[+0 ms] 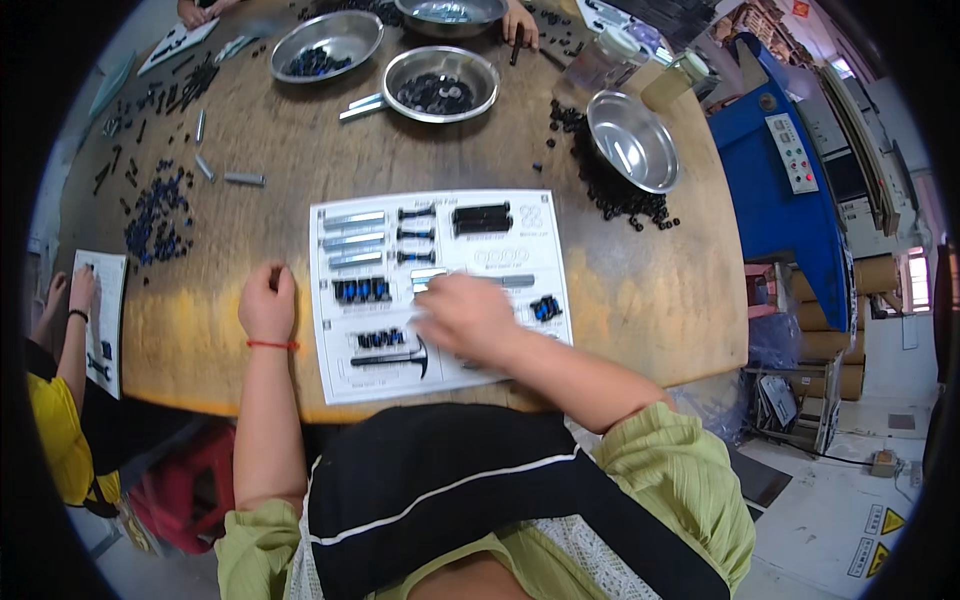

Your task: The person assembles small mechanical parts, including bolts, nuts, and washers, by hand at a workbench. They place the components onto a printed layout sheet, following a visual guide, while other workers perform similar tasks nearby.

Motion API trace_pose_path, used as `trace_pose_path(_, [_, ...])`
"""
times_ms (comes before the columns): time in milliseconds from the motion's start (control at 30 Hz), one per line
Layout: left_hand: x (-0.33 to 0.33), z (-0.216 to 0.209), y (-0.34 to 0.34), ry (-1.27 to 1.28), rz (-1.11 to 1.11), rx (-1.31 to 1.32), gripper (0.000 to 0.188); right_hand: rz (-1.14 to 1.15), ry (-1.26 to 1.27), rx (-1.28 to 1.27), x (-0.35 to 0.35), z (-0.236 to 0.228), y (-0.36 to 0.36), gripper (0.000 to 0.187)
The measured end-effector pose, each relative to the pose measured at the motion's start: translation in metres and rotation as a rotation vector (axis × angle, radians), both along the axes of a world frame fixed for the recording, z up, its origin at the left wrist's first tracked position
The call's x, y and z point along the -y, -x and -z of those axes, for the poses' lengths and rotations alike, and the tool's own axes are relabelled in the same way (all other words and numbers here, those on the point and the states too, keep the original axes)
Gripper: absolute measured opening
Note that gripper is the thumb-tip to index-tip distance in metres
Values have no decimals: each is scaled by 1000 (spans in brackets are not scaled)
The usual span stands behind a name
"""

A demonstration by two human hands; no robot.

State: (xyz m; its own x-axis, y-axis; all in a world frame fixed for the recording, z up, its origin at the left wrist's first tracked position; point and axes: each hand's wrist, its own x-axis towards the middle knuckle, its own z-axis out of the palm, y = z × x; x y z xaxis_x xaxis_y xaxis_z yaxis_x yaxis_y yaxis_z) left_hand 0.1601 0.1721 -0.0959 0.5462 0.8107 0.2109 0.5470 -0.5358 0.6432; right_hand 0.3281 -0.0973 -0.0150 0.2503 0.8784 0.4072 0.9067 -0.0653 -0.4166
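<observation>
A white printed sheet [520, 385] lies before me, with hardware laid out over its pictured sections. My left hand [268, 305] rests on the table just left of it, curled into a fist; whatever it may contain is hidden. Over the sheet's middle, my right hand [465, 318] is smeared by motion and its fingers are unclear. Around it lie silver metal tubes [355, 240], short black bolts [416, 234], long black bolts [482, 218], a row of black-and-blue screws [362, 290], a smaller group of such screws [546, 308] and a black T-shaped tool [400, 360].
Beyond the sheet stand metal bowls of small parts [440, 85], with another bowl [633, 142] among black nuts [635, 205] at right. Screws [160, 215] and loose tubes [245, 179] lie leftward. Other people's hands [82, 290] work at the left and far edges. A blue machine [775, 190] stands right.
</observation>
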Motion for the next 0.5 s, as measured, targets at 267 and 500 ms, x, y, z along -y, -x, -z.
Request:
trace_pose_path(267, [3, -12, -2, -10, -84, -52, 12, 1034, 304, 285, 60, -43, -284, 21])
trace_pose_path(500, [8, -18, -15, -5, -82, -68, 10, 1105, 698, -166, 87, -7, -368, 26])
